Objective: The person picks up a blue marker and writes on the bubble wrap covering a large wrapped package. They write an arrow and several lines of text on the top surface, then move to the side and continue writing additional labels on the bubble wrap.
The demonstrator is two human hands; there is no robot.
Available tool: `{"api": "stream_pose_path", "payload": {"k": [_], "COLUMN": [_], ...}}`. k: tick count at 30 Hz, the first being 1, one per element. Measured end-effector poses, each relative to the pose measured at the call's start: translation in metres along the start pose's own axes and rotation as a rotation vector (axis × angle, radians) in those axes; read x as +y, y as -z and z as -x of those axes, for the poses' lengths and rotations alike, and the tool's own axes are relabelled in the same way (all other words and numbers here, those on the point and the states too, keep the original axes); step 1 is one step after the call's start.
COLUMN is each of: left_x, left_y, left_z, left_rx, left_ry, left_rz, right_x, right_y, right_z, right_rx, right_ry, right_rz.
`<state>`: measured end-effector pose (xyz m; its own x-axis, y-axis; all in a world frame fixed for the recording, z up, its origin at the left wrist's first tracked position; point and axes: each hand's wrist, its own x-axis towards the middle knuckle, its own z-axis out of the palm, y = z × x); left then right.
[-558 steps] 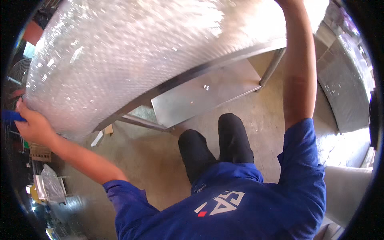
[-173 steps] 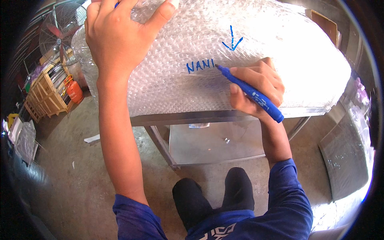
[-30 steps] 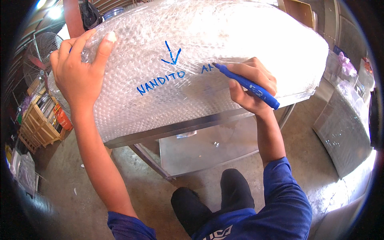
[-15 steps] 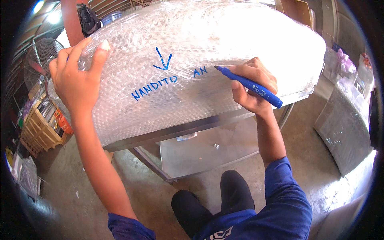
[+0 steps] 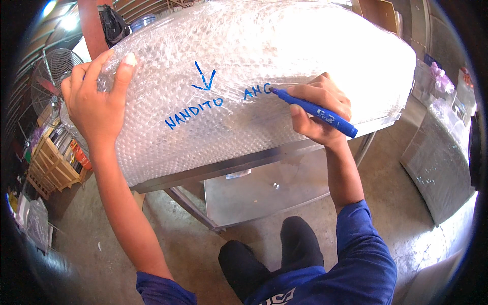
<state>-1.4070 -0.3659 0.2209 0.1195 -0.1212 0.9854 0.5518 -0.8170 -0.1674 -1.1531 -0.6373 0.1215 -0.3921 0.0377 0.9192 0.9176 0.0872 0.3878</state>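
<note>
A large package wrapped in clear bubble wrap [image 5: 152,147] lies across a metal table [image 5: 216,171]. My left hand [image 5: 99,104] rests on its left side, fingers spread and thumb apart. In my right hand [image 5: 325,96] is a blue marker [image 5: 333,120], held like a pen with its dark tip against the wrap. Blue handwritten letters [image 5: 195,112] run across the front of the wrap, with a downward arrow [image 5: 204,79] above them. Glare washes out the package's right part.
Under the tabletop is a metal lower shelf [image 5: 259,198]. A plastic-wrapped block [image 5: 439,162] stands on the floor at right. To the left are a wooden crate [image 5: 53,160] and a standing fan [image 5: 53,76]. A black bag [image 5: 113,25] hangs beyond the package.
The marker has added a curved stroke, lengthening the second group of letters. My right hand has shifted slightly left and down. The left hand stays on the wrap.
</note>
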Motion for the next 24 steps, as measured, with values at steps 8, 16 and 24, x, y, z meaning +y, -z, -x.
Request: {"api": "stream_pose_path", "payload": {"k": [8,16,24], "left_x": [0.002,0.000,-0.005], "left_y": [0.000,0.000,-0.003], "left_z": [0.000,0.000,0.002], "left_rx": [0.011,-0.013,0.001], "left_ry": [0.005,0.012,-0.003], "left_rz": [0.015,-0.015,-0.062], "right_x": [0.006,0.025,0.030], "right_y": [0.023,0.032,0.036], "right_z": [0.010,0.015,0.008], "right_rx": [0.192,0.186,0.126], "right_ry": [-0.210,-0.138,-0.018], "right_rz": [-0.121,-0.152,-0.026]}}
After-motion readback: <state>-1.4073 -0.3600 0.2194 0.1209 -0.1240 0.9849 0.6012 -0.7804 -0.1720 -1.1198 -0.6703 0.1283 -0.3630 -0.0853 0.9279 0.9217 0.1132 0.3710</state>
